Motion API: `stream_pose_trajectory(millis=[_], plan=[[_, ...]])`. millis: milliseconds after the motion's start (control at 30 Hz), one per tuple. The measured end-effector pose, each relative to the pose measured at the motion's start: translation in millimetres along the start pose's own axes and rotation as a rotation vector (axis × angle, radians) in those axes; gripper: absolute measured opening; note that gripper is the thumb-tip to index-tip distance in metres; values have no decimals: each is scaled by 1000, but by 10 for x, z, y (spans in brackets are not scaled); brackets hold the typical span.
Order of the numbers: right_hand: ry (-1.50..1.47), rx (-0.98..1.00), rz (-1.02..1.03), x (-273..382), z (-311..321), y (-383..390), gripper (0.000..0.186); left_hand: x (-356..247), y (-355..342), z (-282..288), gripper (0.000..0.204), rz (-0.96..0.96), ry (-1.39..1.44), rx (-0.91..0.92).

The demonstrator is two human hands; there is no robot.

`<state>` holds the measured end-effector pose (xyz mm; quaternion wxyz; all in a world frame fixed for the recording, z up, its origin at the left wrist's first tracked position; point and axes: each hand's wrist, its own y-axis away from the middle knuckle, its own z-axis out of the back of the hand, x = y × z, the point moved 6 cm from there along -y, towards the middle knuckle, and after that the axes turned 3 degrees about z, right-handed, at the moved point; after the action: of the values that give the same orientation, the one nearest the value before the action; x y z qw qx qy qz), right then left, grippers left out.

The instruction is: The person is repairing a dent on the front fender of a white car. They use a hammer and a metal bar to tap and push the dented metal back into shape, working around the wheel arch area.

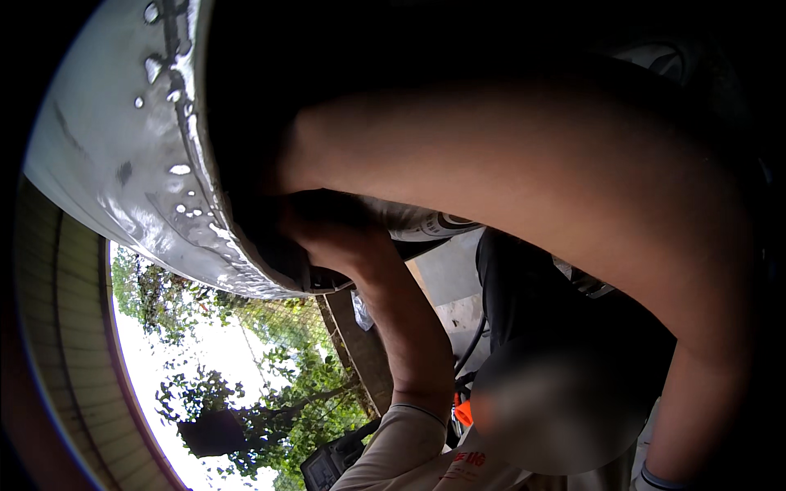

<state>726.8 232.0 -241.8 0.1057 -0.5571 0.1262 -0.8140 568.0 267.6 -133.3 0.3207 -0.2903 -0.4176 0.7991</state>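
A pale, glossy curved panel [135, 164], like a vehicle body panel, arches over the left side, with wet-looking spots along its edge. Beneath that edge is deep shadow, and both my hands reach into it. My right hand [301, 151] sits at the end of a forearm crossing from the right; its fingers vanish in the dark. Just below it, close to the panel's lower rim, is my left hand [332, 239], bent at the wrist with its fingers hidden. What either hand touches cannot be made out. Between the forearms shows a whitish rounded thing [409, 218] with a dark ring mark.
A ribbed roof or wall [70, 303] curves along the far left. Leafy branches [286, 401] and bright sky lie beyond the panel. Near my left sleeve are a dark boxy object [327, 460] and a small orange item [464, 412]. My dark-clothed leg [520, 286] is beneath my right forearm.
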Motion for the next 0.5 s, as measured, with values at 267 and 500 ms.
stream_pose_trajectory(millis=[267,500], plan=[[18,10,-23,-52,37,-59,30,-40,46,-78,43,4,51,28],[34,3,-41,-95,77,-64,30,-221,19,-75,49,-5,-106,76]])
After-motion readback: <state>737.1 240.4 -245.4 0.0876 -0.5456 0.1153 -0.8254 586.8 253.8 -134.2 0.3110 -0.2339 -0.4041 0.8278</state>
